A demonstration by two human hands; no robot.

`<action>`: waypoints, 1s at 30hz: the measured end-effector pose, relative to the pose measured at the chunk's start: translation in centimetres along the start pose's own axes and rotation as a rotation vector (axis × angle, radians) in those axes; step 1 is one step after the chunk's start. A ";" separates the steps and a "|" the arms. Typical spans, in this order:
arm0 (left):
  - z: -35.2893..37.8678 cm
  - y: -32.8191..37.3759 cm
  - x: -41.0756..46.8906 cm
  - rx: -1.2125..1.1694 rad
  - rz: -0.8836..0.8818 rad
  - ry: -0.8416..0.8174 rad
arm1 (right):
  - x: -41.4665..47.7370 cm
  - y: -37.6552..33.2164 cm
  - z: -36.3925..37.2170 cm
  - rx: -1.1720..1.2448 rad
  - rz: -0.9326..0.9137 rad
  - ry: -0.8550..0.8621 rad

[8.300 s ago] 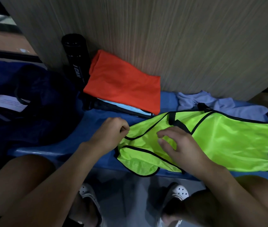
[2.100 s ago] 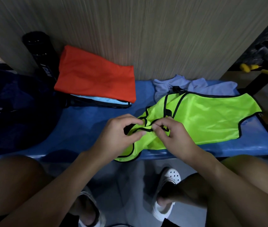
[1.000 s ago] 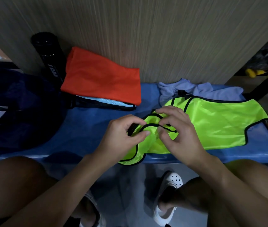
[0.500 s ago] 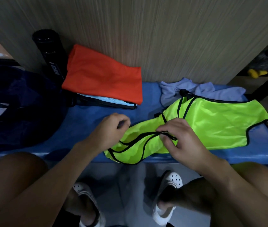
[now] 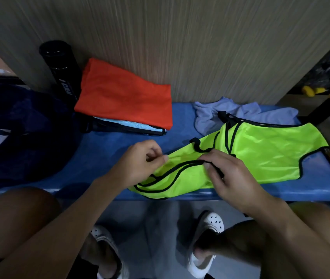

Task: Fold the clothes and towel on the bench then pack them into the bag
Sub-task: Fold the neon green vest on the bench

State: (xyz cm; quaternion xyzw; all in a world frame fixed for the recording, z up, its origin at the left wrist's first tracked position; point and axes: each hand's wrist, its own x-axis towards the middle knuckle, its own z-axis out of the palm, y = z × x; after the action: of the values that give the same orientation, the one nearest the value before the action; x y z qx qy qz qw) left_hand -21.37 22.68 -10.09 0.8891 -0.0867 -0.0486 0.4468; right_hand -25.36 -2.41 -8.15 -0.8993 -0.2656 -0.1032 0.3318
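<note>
Head view: pinches the near end of a neon-green, black-trimmed mesh bib [image 5: 260, 156] with the left hand [image 5: 140, 166], fingers curled; grips its black edging with the right hand [image 5: 228, 176]. Has it lying on the blue padded bench [image 5: 103, 156], in front of a crumpled lavender towel [image 5: 206, 117], right of a folded orange garment [image 5: 125, 99] and dark blue bag [image 5: 19, 127].

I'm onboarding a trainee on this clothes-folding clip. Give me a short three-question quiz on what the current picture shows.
1. True or false: the left hand and the right hand both grip the green vest.
2. Which colour is the top garment of the folded pile? A) orange B) white C) pink
3. Name the surface the vest lies on.

Key: 1 true; 2 A; 3 the blue bench.
</note>
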 end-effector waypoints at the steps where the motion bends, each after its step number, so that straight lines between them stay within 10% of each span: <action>1: 0.1 -0.2 0.0 -0.008 -0.005 0.007 | -0.1 0.0 0.0 -0.007 0.001 0.000; 9: 1.1 -0.3 0.0 0.278 0.014 -0.121 | 0.0 -0.1 -0.1 0.000 0.030 0.029; 17: -0.1 0.9 0.0 0.162 0.222 0.153 | 0.8 -0.3 0.1 0.018 0.005 0.047; 23: -0.3 -1.8 0.0 0.311 -0.035 0.040 | 1.1 -0.4 0.6 0.009 0.011 0.005; 30: -0.9 -1.1 -0.3 0.378 0.083 0.132 | 1.5 -0.5 0.9 0.019 -0.003 0.007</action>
State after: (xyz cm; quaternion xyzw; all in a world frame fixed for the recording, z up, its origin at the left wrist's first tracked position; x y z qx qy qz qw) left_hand -21.43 24.12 -10.47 0.9541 -0.1015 0.0456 0.2781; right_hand -24.34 -0.85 -7.99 -0.8952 -0.2670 -0.1044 0.3412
